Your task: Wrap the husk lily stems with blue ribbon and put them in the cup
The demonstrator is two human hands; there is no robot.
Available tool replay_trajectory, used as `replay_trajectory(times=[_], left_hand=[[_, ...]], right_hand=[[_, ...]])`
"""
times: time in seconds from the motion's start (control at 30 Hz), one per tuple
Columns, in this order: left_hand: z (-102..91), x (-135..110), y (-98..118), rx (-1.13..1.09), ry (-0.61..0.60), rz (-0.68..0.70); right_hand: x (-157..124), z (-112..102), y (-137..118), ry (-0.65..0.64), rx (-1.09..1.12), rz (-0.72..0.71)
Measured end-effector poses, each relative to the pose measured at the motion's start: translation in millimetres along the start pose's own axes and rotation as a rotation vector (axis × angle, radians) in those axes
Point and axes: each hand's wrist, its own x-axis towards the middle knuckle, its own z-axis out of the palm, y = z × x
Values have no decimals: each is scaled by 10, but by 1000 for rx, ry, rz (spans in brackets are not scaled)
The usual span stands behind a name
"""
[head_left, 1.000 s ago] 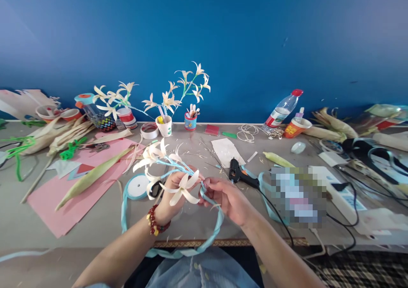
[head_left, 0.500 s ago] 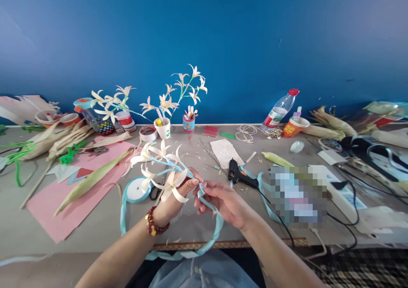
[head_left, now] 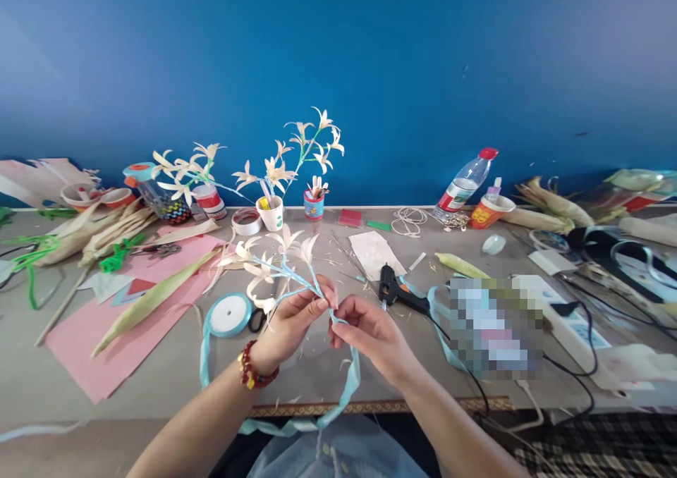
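My left hand (head_left: 302,317) pinches the light-blue wrapped stem of a flower spray (head_left: 290,275) with several cream petalled blossoms pointing up and left. Close beside it, my right hand (head_left: 370,333) is closed with thumb and fingertips on light-blue ribbon (head_left: 349,379) at the lower end of the stem. That ribbon hangs below the hand, loops past the table's front edge and runs back to a ribbon spool (head_left: 229,315) lying flat left of my hands. Part of a pair of scissors (head_left: 257,320) shows beside the spool.
A black glue gun (head_left: 396,291) lies right of my hands, its cord trailing forward. Pink paper (head_left: 79,354) and a corn husk (head_left: 151,302) cover the left. Cups holding finished-looking sprays (head_left: 270,213), a tilted bottle (head_left: 465,182) and a power strip (head_left: 560,330) stand or lie around.
The flower spray has turned in my left hand, its blossoms shifting up and spreading differently. My right hand has rolled over, thumb now lower, and the hanging ribbon has swung slightly left.
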Motion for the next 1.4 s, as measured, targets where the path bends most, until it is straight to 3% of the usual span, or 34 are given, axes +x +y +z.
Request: replay_trajectory(times=[0.1, 0.23, 0.33, 0.47, 0.77, 1.03, 1.17, 1.4], left_hand=[[-5, -11, 19, 123, 65, 25], [28, -20, 26, 163, 134, -41], [62, -21, 18, 151, 154, -66], [94, -23, 36, 189, 163, -43], [78, -27, 59, 222, 137, -14], [47, -35, -46, 110, 216, 0], [42, -23, -1, 115, 189, 1], [63, 0, -12, 23, 90, -27]], right_hand=[[-46, 11, 30, 135, -344, -160], [-79, 39, 53, 282, -823, -502], [-72, 48, 90, 328, -1003, -630], [-61, 46, 132, 370, -1078, -662], [-88, 63, 141, 419, -865, -487], [-74, 109, 176, 299, -337, -178], [-61, 103, 196, 263, -237, -154], [-40, 101, 249, 310, -224, -217]])
